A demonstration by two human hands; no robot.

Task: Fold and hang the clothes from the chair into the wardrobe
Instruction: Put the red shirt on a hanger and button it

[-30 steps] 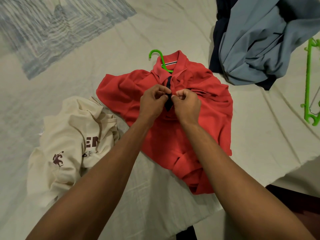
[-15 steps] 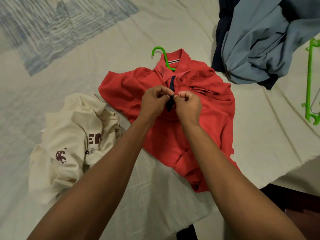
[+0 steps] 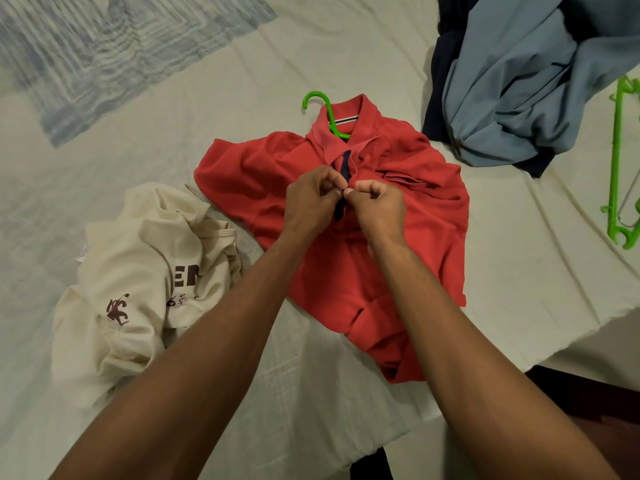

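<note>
On the pale bed sheet point(image 3: 214, 98) I see a red polo shirt point(image 3: 415, 216) on a green hanger point(image 3: 320, 100); my left hand point(image 3: 308, 206) and right hand point(image 3: 379, 207) both pinch its dark placket point(image 3: 345, 164). A cream shirt point(image 3: 138, 271) lies beside it.

red polo shirt point(image 3: 408, 244), green hanger point(image 3: 325, 110), cream shirt point(image 3: 131, 271)

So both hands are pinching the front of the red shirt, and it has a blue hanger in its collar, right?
Not quite: the hanger in the red shirt collar is green, as the head view shows. The left hand and right hand do pinch the shirt front.
</note>
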